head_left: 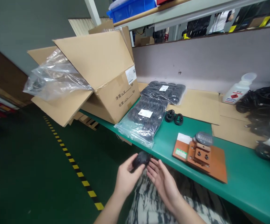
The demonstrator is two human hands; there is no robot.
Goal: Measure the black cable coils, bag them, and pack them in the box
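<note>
My left hand (126, 179) is closed on a small black rubber part (141, 159), held just below the front edge of the green table (242, 177). Beside it, my right hand (163, 183) lies palm up with its fingers stretched out, their tips near the black part. Above the hands, a clear bag of black rubber rings (144, 122) hangs over the table edge, with a second such bag (164, 91) behind it. Two loose black rings (174, 117) lie on the table next to the bags.
An open cardboard box (107, 77) with a clear plastic liner (53, 76) stands tilted at the table's left end. A brown fixture with a round digital gauge (201, 152) sits on the table. At the right are cardboard sheets (204, 105), a white bottle (238, 90) and a heap of black rings (265, 105).
</note>
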